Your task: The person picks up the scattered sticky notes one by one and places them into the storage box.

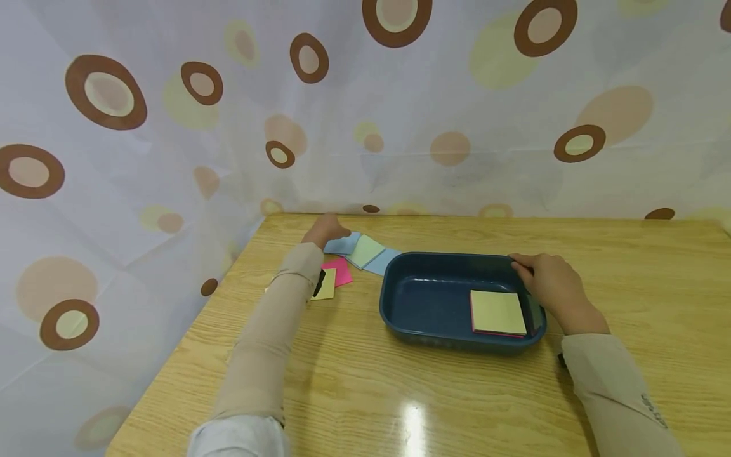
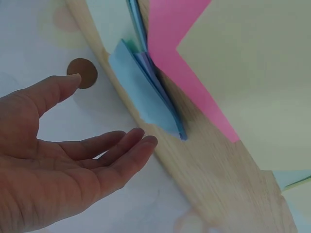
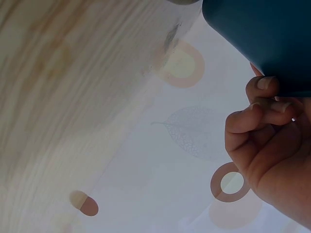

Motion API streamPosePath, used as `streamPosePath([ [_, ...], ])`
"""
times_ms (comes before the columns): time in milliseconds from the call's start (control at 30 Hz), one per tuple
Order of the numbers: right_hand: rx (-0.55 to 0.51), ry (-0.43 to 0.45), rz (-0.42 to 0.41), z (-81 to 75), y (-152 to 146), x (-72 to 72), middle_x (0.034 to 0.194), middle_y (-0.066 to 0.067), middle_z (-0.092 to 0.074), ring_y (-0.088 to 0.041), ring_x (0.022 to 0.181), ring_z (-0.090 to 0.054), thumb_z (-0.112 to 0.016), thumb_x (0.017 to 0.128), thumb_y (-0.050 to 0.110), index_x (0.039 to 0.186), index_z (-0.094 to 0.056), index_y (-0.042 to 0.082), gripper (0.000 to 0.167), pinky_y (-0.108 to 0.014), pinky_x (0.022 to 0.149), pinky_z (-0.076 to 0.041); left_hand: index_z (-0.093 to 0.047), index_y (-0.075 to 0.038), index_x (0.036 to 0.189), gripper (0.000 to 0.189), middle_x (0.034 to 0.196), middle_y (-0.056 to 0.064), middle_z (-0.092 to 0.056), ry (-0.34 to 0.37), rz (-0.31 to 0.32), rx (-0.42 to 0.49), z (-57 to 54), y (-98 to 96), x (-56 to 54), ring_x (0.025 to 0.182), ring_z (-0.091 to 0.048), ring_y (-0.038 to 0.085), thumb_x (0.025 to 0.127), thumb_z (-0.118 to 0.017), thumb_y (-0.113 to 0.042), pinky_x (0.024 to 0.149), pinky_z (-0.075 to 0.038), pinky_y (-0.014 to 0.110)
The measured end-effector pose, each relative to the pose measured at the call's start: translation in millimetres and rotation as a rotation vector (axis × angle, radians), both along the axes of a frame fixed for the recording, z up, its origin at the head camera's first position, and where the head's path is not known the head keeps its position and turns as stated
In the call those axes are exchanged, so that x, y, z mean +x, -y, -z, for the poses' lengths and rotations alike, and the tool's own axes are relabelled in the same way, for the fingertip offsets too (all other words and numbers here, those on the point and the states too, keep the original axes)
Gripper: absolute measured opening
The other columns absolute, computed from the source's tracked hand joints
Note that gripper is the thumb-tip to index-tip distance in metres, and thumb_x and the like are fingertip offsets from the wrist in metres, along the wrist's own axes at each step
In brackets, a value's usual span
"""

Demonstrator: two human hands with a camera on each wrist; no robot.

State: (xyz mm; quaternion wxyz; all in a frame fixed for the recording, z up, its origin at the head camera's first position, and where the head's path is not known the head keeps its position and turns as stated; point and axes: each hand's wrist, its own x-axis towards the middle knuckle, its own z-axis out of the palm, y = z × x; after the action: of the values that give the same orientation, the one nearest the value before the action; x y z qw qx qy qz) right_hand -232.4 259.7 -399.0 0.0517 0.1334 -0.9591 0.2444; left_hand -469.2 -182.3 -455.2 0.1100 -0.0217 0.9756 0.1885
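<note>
My right hand (image 1: 549,285) grips the far right corner of a dark blue plastic tub (image 1: 440,336); in the right wrist view its fingers (image 3: 243,119) curl at the rim. Inside the tub, at the right, lies a stack of yellow and pink sticky notes (image 1: 498,312). At the table's far left, my left hand (image 1: 327,231) is beside a blue sticky note pad (image 1: 344,244). The left wrist view shows that hand (image 2: 63,160) with thumb and fingers apart, holding nothing, near the blue pad (image 2: 146,94).
Next to the blue pad lie a pale green pad (image 1: 365,251) and another blue pad (image 1: 382,261). Nearer are a pink pad (image 1: 338,271) and a yellow pad (image 1: 325,285), partly behind the left sleeve. A patterned sheet (image 1: 365,127) hangs behind the wooden table (image 1: 411,400).
</note>
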Motion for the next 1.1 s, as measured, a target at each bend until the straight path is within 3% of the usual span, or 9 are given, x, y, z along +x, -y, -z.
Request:
streamPosePath([
  [100, 0.0, -0.006, 0.0, 0.3, -0.3, -0.5, 0.049, -0.001, -0.04, -0.013, 0.041, -0.036, -0.05, 0.1, 0.012, 0.13, -0.054, -0.007, 0.036, -0.027, 0.042, -0.029, -0.054, 0.0, 0.129, 0.067, 0.133, 0.012, -0.052, 0.083, -0.039, 0.027, -3.5, -0.9, 5.9, 0.116, -0.051, 0.025, 0.082, -0.073, -0.044, 0.095, -0.044, 0.041],
  [233, -0.001, -0.011, -0.003, 0.4, -0.7, -1.3, 0.049, -0.002, -0.041, -0.013, 0.04, -0.035, -0.05, 0.1, 0.012, 0.131, -0.053, -0.008, 0.036, -0.027, 0.041, -0.029, -0.064, -0.005, 0.095, 0.047, 0.105, 0.009, -0.06, 0.082, -0.035, -0.024, 23.8, 4.7, -16.6, 0.092, -0.053, 0.021, 0.083, -0.068, -0.05, 0.082, -0.047, 0.038],
  [267, 0.0, -0.013, -0.004, 0.4, -0.9, -1.6, 0.049, -0.002, -0.041, -0.013, 0.04, -0.035, -0.05, 0.1, 0.011, 0.13, -0.053, -0.008, 0.036, -0.027, 0.041, -0.029, -0.064, -0.006, 0.088, 0.045, 0.1, 0.008, -0.06, 0.059, -0.025, -0.043, 26.0, 3.8, -15.7, 0.086, -0.052, 0.02, 0.083, -0.069, -0.05, 0.078, -0.047, 0.036],
  [333, 0.001, -0.013, -0.006, 0.4, -1.4, -2.0, 0.049, -0.002, -0.041, -0.013, 0.04, -0.035, -0.05, 0.1, 0.012, 0.131, -0.053, -0.008, 0.036, -0.027, 0.041, -0.029, -0.066, -0.005, 0.088, 0.041, 0.101, 0.009, -0.062, 0.062, -0.035, -0.065, 4.6, -11.5, 10.1, 0.087, -0.054, 0.021, 0.085, -0.068, -0.045, 0.079, -0.048, 0.034],
  [433, 0.003, -0.016, -0.002, 0.3, -2.0, -3.1, 0.05, -0.002, -0.041, -0.013, 0.041, -0.036, -0.05, 0.099, 0.012, 0.13, -0.053, -0.007, 0.036, -0.027, 0.042, -0.029, -0.068, -0.002, 0.104, 0.041, 0.115, 0.012, -0.063, 0.07, -0.056, -0.094, -40.3, -38.3, 64.4, 0.1, -0.058, 0.023, 0.086, -0.07, -0.039, 0.089, -0.047, 0.036],
  [500, 0.005, -0.015, 0.002, 0.1, -2.0, -3.6, 0.05, -0.002, -0.041, -0.013, 0.041, -0.036, -0.05, 0.099, 0.012, 0.13, -0.053, -0.007, 0.036, -0.027, 0.042, -0.029, -0.066, 0.002, 0.114, 0.044, 0.126, 0.014, -0.06, 0.098, -0.069, -0.127, -63.8, -53.3, 91.5, 0.111, -0.055, 0.027, 0.089, -0.068, -0.034, 0.099, -0.042, 0.04],
  [700, 0.01, -0.013, 0.01, -1.3, -1.3, -2.7, 0.052, -0.002, -0.042, -0.013, 0.042, -0.037, -0.051, 0.099, 0.012, 0.13, -0.054, -0.007, 0.036, -0.028, 0.043, -0.03, -0.071, -0.002, 0.096, 0.032, 0.117, 0.012, -0.065, 0.059, -0.022, -0.214, -65.5, -59.9, 101.2, 0.1, -0.056, 0.026, 0.088, -0.069, -0.032, 0.096, -0.039, 0.044],
  [800, 0.007, -0.014, 0.01, -1.4, -1.0, -1.4, 0.052, -0.003, -0.042, -0.013, 0.042, -0.037, -0.051, 0.099, 0.012, 0.13, -0.054, -0.007, 0.036, -0.028, 0.043, -0.03, -0.07, -0.002, 0.093, 0.029, 0.118, 0.014, -0.063, 0.049, -0.042, -0.192, -65.6, -61.4, 104.7, 0.102, -0.052, 0.029, 0.088, -0.068, -0.03, 0.094, -0.038, 0.046],
  [1100, 0.0, -0.029, 0.005, 1.4, -0.3, -0.8, 0.05, -0.002, -0.041, -0.013, 0.041, -0.035, -0.052, 0.099, 0.012, 0.129, -0.055, -0.008, 0.036, -0.027, 0.042, -0.029, -0.061, -0.004, 0.119, 0.044, 0.13, 0.025, -0.044, 0.12, -0.108, -0.144, -73.2, -63.8, 112.5, 0.114, -0.037, 0.036, 0.084, -0.07, -0.028, 0.091, -0.039, 0.045],
])
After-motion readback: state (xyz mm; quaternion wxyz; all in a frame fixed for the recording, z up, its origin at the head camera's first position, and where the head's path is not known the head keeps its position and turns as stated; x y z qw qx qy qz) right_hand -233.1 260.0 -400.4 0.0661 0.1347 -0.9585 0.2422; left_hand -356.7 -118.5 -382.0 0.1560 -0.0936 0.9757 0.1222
